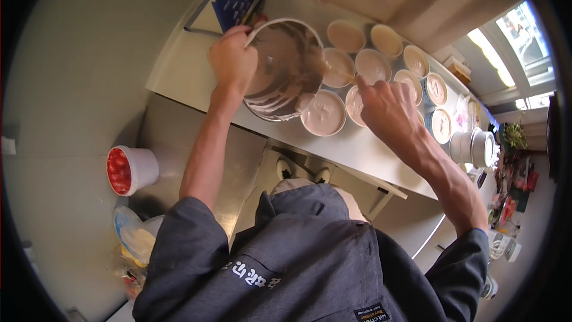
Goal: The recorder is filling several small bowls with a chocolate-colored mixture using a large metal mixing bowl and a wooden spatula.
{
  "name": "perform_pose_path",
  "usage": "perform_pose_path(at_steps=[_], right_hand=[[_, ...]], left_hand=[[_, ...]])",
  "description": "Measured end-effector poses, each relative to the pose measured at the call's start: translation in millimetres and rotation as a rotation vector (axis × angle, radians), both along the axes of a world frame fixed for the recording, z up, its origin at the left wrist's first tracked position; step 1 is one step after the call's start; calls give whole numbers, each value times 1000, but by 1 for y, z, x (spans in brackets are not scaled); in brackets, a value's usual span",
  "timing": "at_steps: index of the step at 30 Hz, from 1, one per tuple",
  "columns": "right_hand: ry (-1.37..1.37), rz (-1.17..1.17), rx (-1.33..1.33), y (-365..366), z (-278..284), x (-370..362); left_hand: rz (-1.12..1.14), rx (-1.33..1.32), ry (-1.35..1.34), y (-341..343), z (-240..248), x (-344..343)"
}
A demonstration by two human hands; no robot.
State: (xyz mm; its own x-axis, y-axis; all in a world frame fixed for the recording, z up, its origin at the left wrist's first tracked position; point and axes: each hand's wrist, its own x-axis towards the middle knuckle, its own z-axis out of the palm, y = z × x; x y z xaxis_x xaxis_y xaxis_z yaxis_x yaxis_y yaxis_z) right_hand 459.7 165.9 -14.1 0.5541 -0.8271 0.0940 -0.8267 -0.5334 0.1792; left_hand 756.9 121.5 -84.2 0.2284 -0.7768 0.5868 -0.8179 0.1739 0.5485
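Observation:
My left hand [233, 58] is closed on the rim of a large round metal bowl [275, 77], which leans toward me. Pinkish-brown batter coats its inside. My right hand [387, 110] is closed around the thin, pale handle of a spatula [342, 75]. Its far end reaches over the bowl's right side and is blurred. Right of the bowl stand several round pans filled with the same pinkish mixture; the closest filled pan [323, 113] sits by the bowl's lower right. My right hand and forearm partly cover some of the others.
All this stands on a white counter [185, 74]. A blue box [235, 0] is behind my left hand. Stacked metal tins [473, 146] are at the counter's right end. Lower left are a white bucket [146, 169] with red contents and plastic bags [136, 235]. A window [523, 33] is far right.

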Motion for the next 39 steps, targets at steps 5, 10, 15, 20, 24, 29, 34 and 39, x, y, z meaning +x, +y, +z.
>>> perform_pose_path(at_steps=[5, 10, 15, 20, 24, 29, 34, 39], right_hand=[[-467, -189, 841, -3, -21, 21], [-635, 43, 402, 8, -66, 58], [-117, 84, 19, -15, -74, 123], [-67, 317, 412, -10, -103, 151], [-41, 257, 475, -7, -96, 165], [-56, 518, 450, 6, -125, 184], [51, 406, 453, 8, -134, 180], [-228, 226, 409, 38, -129, 197]], left_hand=[[17, -63, 106, 10, -20, 20], [76, 27, 469, 32, -36, 52], [62, 78, 414, 59, -35, 49], [73, 87, 360, 72, -40, 68], [125, 87, 346, 85, -50, 85], [127, 81, 340, 86, -75, 105], [75, 81, 372, 77, -94, 106], [186, 152, 372, 75, -128, 145]])
